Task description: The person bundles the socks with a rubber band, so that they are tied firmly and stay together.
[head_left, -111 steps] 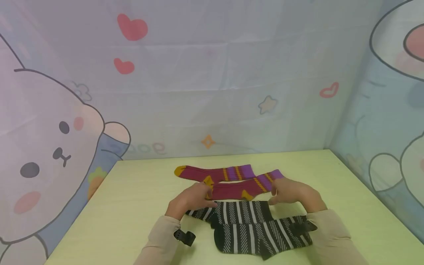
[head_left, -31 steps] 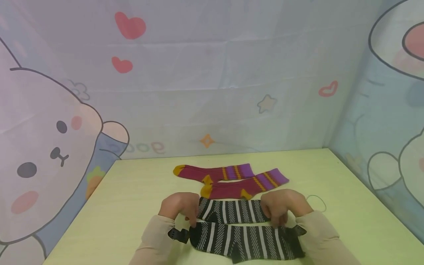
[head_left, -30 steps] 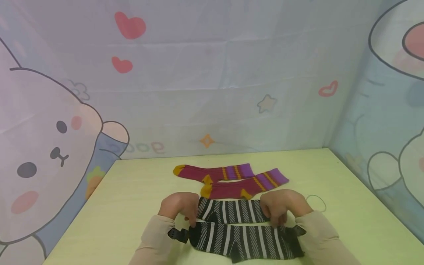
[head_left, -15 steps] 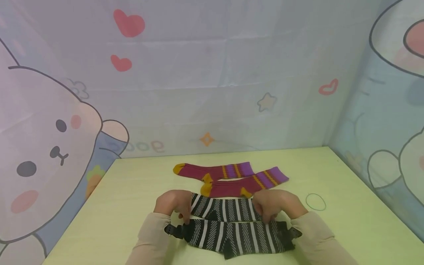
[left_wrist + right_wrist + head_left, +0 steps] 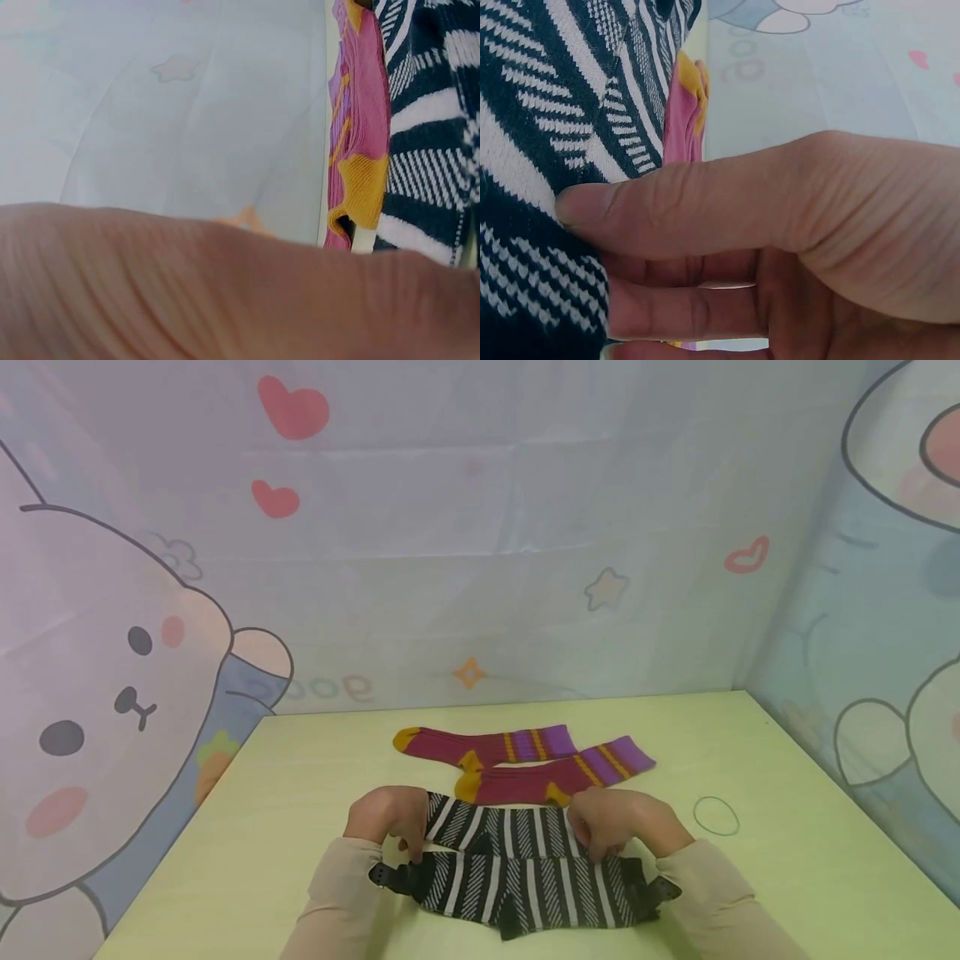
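Observation:
Two black-and-white striped socks lie one behind the other, the far sock (image 5: pixel 525 832) just touching or overlapping the near sock (image 5: pixel 555 893). At their left ends my left hand (image 5: pixel 388 817) points its fingers down and pinches the striped fabric. My right hand (image 5: pixel 621 820) grips the right ends; in the right wrist view its thumb (image 5: pixel 592 204) lies over the sock edge with the fingers curled beneath. In the left wrist view the hand hides its own fingertips. Behind them lie two maroon socks with mustard toes and purple cuffs, one farther back (image 5: pixel 446 745), one closer (image 5: pixel 517 785).
A thin dark green ring (image 5: pixel 694 815) lies on the pale yellow table (image 5: pixel 247 843), right of my right hand. A printed cloth backdrop (image 5: pixel 420 527) rises behind the table's far edge. Black camera straps (image 5: pixel 392 878) sit at both wrists, over the near sock's ends.
Both hands took hold of the striped socks, which now lie straighter. Over the last second hands and socks slid a little left and away. The green ring has come into view; the maroon socks stayed put.

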`<control>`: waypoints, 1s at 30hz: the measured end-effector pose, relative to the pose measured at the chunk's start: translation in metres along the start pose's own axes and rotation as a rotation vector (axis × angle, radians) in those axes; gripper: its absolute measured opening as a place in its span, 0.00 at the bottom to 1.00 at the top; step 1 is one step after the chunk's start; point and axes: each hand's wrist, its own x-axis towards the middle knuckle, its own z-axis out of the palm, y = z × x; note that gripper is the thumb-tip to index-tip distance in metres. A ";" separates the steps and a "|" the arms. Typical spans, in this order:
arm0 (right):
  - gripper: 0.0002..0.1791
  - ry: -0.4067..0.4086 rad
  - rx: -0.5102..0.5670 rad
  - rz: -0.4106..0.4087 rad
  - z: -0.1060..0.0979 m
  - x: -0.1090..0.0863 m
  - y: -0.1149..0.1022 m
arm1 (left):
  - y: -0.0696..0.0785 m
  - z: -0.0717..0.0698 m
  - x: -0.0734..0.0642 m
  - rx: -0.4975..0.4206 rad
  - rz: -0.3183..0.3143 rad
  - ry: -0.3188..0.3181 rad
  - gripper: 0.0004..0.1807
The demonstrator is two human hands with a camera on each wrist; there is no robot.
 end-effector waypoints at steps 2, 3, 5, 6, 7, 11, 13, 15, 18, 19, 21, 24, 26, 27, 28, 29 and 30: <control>0.16 -0.001 -0.002 0.007 0.000 0.000 0.000 | 0.000 0.000 0.001 -0.002 0.000 -0.003 0.13; 0.16 -0.002 0.000 0.008 0.001 0.000 0.000 | 0.000 0.000 0.001 -0.003 0.000 -0.004 0.13; 0.16 -0.004 0.008 0.008 0.001 0.000 -0.001 | -0.001 0.000 0.001 -0.005 -0.002 -0.005 0.12; 0.16 -0.005 0.013 0.008 0.001 0.000 -0.001 | -0.001 0.000 0.001 -0.007 -0.003 -0.005 0.12; 0.16 -0.006 0.015 0.009 0.001 0.000 -0.001 | -0.001 0.000 0.001 -0.005 -0.001 -0.004 0.12; 0.16 -0.006 0.020 0.015 0.002 0.000 0.000 | -0.001 0.000 0.001 -0.007 0.001 -0.001 0.12; 0.16 -0.002 0.013 0.025 0.002 0.000 0.000 | -0.001 0.000 0.000 -0.008 0.003 0.001 0.12; 0.16 0.001 0.006 0.033 0.002 0.001 -0.001 | -0.001 0.000 0.000 -0.009 0.003 0.004 0.12; 0.15 0.009 -0.006 0.038 0.001 0.001 0.000 | -0.001 0.000 0.000 -0.005 0.003 0.010 0.12; 0.15 0.010 -0.009 0.038 0.001 0.000 0.000 | -0.001 0.000 0.000 -0.006 0.003 0.010 0.12; 0.15 0.016 -0.017 0.024 0.001 0.000 0.001 | -0.002 0.000 0.000 -0.005 -0.003 0.008 0.12; 0.15 0.024 -0.022 0.007 0.000 -0.001 0.004 | -0.001 0.001 0.001 -0.009 -0.019 0.001 0.12; 0.15 0.033 -0.024 -0.002 -0.001 -0.001 0.007 | -0.001 0.001 0.001 -0.011 -0.032 -0.002 0.12; 0.15 0.037 -0.025 0.002 -0.001 -0.002 0.008 | -0.001 0.001 0.001 -0.012 -0.036 -0.003 0.12; 0.15 0.042 -0.025 0.007 -0.001 -0.002 0.009 | -0.001 0.001 0.001 -0.013 -0.036 -0.004 0.12; 0.15 0.048 -0.027 0.008 -0.002 -0.003 0.009 | -0.001 0.000 0.001 -0.011 -0.026 -0.004 0.12; 0.15 0.054 -0.029 0.010 -0.003 -0.004 0.010 | -0.002 0.000 0.001 -0.011 -0.019 -0.005 0.12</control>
